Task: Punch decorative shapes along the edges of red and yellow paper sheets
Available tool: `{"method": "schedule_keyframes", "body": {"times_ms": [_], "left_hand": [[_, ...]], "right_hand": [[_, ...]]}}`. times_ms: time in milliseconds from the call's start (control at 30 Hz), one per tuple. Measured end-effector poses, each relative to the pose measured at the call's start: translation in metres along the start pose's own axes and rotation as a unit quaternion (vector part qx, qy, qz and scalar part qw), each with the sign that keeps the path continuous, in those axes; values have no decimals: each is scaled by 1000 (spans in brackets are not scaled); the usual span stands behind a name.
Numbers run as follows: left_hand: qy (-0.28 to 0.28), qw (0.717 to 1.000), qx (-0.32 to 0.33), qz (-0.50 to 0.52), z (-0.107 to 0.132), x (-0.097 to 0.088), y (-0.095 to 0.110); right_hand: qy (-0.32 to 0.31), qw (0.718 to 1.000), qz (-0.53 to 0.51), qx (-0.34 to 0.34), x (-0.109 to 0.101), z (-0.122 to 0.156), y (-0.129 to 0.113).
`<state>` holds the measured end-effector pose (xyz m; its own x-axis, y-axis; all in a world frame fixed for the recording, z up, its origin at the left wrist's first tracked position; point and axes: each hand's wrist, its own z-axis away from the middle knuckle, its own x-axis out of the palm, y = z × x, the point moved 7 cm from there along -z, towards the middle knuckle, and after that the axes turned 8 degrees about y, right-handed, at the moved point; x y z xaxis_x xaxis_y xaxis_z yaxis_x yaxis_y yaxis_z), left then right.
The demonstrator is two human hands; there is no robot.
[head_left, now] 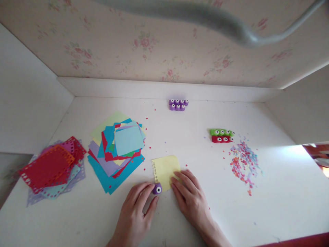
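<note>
A square of pale yellow paper (166, 169) lies on the white table in front of me, with a row of punched notches down its left edge. My left hand (137, 209) grips a small purple craft punch (157, 189) between thumb and fingers, at the paper's lower left corner. The punch has a white button with a dark mark on top. My right hand (190, 197) rests with its fingers stretched out flat over the paper's right side. Whether the paper's corner sits inside the punch's slot, I cannot tell.
Left of the paper is a pile of coloured sheets (128, 140); farther left lie punched sheets (48, 168). Purple punches (177, 107) stand at the back. Green punches (221, 132) and red punches (221, 139) sit right, beside a heap of confetti (244, 161). A blurred grey bar (205, 17) crosses above.
</note>
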<state>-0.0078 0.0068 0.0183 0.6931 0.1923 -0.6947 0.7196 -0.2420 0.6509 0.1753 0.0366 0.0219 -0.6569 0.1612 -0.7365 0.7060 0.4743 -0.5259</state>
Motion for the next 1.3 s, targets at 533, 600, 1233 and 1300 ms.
{"method": "schedule_keyframes", "body": {"times_ms": [533,600,1233,1300], "left_hand": [[-59,996,-54,24,-33,6,9],[-105,991,-81,23,-40,10,6],[-140,985,-89,38,-27,-12,-16],[-90,993,-73,-2,-16,-23,-24]], "right_hand": [[-3,1000,2,-1,-1,-3,-2],[-3,1000,3,-2,-1,-2,-2],[1,1000,-22,18,-1,0,-2],[3,1000,-24,18,-1,1,-2]]}}
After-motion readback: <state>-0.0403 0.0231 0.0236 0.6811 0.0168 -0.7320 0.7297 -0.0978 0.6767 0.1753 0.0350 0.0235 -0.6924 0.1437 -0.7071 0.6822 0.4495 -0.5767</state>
